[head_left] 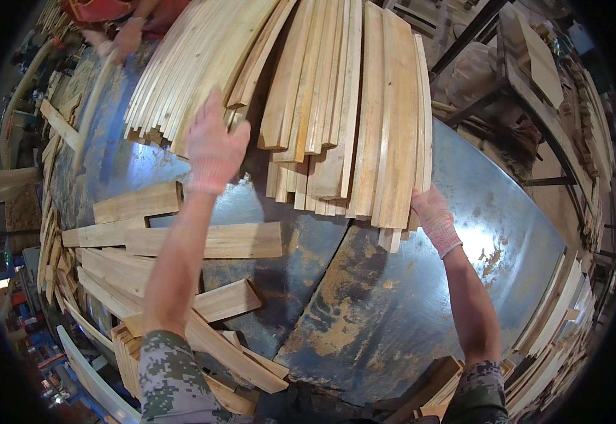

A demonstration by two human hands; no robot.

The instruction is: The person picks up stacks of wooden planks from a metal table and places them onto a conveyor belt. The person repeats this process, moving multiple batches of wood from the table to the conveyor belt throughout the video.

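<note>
Gripping slat stack (364,141): right hand (435,219); left hand (212,148) open above.

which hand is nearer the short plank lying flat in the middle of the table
Left. The left hand hovers open just above the short plank, its forearm crossing over it. The right hand is off to the plank's right, holding the near end of the long slat stack.

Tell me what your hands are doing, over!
Left hand open, reaching onto the wooden slat pile. Right hand gripping the pile's near right corner. Loose short boards lie beside on the metal table.
</note>
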